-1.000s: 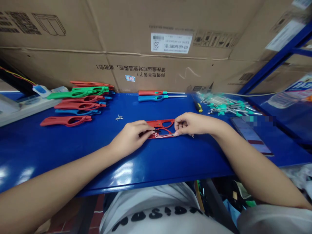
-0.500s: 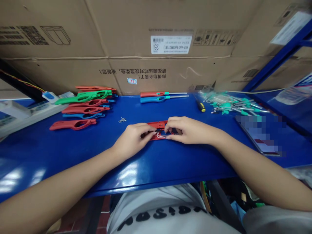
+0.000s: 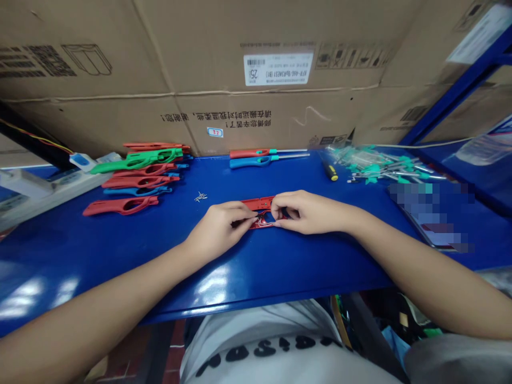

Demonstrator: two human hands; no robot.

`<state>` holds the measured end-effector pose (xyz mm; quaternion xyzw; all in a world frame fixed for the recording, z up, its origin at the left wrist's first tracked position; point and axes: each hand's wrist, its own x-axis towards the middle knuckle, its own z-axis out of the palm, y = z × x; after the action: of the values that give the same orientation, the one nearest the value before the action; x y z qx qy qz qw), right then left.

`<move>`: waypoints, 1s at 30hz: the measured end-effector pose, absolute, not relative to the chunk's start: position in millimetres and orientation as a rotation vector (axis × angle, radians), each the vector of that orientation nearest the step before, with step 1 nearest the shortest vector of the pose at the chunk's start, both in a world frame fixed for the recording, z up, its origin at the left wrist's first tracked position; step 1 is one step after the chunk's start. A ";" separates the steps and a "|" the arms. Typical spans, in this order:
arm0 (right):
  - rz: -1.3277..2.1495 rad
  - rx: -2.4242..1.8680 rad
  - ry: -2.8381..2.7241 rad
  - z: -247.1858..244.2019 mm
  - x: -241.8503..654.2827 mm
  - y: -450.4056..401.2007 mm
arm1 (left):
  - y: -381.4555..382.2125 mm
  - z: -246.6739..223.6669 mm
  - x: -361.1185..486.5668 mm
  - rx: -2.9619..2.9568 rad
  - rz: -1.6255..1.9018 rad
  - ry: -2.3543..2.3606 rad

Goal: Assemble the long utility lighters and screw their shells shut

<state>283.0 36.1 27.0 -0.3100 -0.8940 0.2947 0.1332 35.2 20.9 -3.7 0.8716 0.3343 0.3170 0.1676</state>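
Two red shell halves point(image 3: 262, 204) lie on the blue table between my hands, one behind the other. Thin pale wires point(image 3: 264, 222) and a small dark part sit in the nearer half. My left hand point(image 3: 224, 221) is at its left end, thumb and fingers pinched at the small dark part, which is mostly covered. My right hand point(image 3: 294, 212) is at the right end, fingers curled and closed at the wires and the shell; what its fingertips hold is hidden.
Red, green and blue lighter shells point(image 3: 138, 181) are piled at left beside a power strip point(image 3: 60, 192). Small screws point(image 3: 200, 197) lie nearby. Two long lighters point(image 3: 252, 161), a screwdriver point(image 3: 330, 171), metal-tube parts point(image 3: 380, 168) and a blurred phone point(image 3: 432, 218) lie behind and right.
My right hand's fingertips have shifted slightly at the shell, and the wires in the nearer half lie a little differently. The left hand keeps its pinch. The camera view has moved slightly.
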 end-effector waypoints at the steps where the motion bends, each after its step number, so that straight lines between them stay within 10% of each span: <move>1: 0.858 -0.895 -2.596 26.4 283.1 36.4 | 21.0 -4.1 35.3 2.485 0.905 0.949; 30: 0.808 -0.829 -2.650 26.3 283.4 34.8 | 4.0 18.5 29.9 2.903 0.268 1.120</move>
<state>283.4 34.8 26.3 -0.2845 -0.9093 0.2772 0.1244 29.9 4.0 18.5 0.9295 0.3585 0.0859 0.0093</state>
